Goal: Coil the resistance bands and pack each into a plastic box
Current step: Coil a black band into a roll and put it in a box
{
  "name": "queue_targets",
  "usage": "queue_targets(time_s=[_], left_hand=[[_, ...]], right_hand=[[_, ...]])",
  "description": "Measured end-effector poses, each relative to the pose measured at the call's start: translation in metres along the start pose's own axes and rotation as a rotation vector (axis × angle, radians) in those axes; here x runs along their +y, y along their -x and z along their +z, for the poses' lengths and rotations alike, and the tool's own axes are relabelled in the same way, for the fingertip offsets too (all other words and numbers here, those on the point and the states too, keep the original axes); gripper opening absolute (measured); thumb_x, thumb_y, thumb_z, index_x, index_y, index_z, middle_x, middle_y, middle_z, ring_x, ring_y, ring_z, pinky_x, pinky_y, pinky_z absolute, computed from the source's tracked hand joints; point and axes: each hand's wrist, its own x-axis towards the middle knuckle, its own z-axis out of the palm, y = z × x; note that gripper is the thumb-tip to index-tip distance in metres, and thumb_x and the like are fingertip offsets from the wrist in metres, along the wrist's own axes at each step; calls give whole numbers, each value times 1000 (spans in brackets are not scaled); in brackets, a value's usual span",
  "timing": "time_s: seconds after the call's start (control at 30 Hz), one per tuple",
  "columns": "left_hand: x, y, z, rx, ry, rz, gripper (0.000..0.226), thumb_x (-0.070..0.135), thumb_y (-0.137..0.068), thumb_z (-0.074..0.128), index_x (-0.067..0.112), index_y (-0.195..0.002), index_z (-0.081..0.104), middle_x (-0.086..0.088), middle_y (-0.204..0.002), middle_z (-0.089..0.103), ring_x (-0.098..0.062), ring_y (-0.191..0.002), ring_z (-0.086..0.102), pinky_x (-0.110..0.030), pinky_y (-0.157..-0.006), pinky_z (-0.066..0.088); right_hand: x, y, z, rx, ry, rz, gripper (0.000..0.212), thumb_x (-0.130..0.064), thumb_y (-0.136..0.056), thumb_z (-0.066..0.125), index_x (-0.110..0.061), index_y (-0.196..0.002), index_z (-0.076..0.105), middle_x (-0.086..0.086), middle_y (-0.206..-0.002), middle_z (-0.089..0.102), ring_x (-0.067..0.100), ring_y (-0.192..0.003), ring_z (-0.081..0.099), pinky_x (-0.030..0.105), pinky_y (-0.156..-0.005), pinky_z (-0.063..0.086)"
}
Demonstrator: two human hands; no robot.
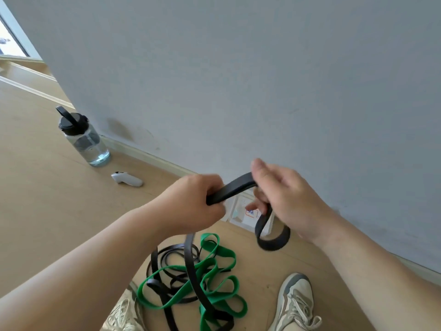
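Head view: left hand (191, 203), right hand (287, 194) grip black band (232, 187); box (232, 217) label (252, 213) illegible.

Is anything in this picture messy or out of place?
Yes: on the floor between the shoes, a green band and thin black bands lie tangled through one another in a loose heap, not coiled. The left hand and right hand hold one black band above it. Nothing looks spilled or broken.

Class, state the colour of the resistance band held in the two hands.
Black; the band between left hand and right hand shows best in the head view.
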Motion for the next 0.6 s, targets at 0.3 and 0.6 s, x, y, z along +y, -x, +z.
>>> queue_targets(time_s=[0.3,0.6], left_hand=[[5,0,-12,159,161,-43,13,25,-95,67,29,-83,66,8,-64,63,-3,-51,51,-14,-49,41],[42,7,-3,211,342,49,6,19,-93,70,21,-88,67,8,-61,54,-5,-48,43,-13,-48,37]], right_hand=[[19,-1,-46,97,453,270,54,-49,-103,43,-4,-73,38,-2,-62,30,17,-58,33,31,-61,35],[3,12,-23,-68,-14,-17,37,-41,-111,38,-24,-117,71,2,-112,76,16,-116,67,49,-110,46]])
